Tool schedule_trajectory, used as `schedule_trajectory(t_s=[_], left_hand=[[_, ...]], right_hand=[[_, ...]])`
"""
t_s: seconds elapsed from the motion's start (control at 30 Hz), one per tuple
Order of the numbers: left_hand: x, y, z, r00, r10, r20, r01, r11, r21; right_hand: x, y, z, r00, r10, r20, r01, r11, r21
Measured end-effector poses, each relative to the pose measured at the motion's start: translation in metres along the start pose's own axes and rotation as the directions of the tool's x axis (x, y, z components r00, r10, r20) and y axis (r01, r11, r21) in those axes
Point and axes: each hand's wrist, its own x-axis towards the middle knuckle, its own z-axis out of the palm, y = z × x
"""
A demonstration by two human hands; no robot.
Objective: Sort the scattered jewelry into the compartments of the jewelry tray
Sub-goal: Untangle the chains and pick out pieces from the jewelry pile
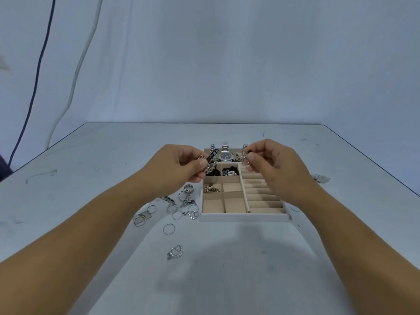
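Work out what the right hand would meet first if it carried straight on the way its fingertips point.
Probably the chain held by the left hand: the right hand, pinching a ring, points toward it over the watch; depth is unclear.

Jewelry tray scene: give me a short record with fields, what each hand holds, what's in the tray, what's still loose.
left hand: pinches a chain with a dark clasp
right hand: pinches a small pale piece, unclear what
jewelry tray: watch in far compartment, dark beads nearer
loose on table: rings left of the tray, heart-shaped piece nearest the person
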Motion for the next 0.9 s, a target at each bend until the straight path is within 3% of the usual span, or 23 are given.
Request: schedule_trajectory(t_s=[0.57,0.9], left_hand=[[0.019,0.025,0.012,0.986,0.063,-0.156,-0.089,0.982,-0.166],[0.013,-0.003,0.02,0.988,-0.072,-0.136,0.061,0.995,-0.081]], right_hand=[[-0.005,0.01,-0.007,0.998,-0.057,-0.003,0.057,0.998,0.028],[-0.006,0.01,-0.007,0.997,-0.072,-0.01,0.072,0.997,0.015]])
